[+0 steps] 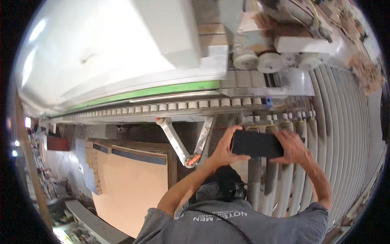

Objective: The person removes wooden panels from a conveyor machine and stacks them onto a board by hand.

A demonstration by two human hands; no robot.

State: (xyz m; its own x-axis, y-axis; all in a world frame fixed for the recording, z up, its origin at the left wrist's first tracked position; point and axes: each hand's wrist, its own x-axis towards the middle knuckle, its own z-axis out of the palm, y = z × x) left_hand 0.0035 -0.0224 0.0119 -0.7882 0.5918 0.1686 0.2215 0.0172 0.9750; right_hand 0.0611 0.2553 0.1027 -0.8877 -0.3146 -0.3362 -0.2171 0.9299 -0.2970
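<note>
My hands grip a flat black rectangular slab, phone-like in shape (256,143), held level by its two short ends. My left hand (225,148) closes on its left end, with the thumb along the near edge and fingers at the far corner. At the opposite end, my right hand (291,147) has its fingers and thumb on the right edge. The slab is above the near left end of a grey roller conveyor (341,134). Its face looks plain dark, so I cannot tell its exact kind.
A large white machine (101,44) with a green strip (162,90) fills the far left. Along its front runs a row of small white rollers (180,105). A hinged metal arm with an orange handle (194,160) hangs below. Stacked tan boards (130,183) lie at my left.
</note>
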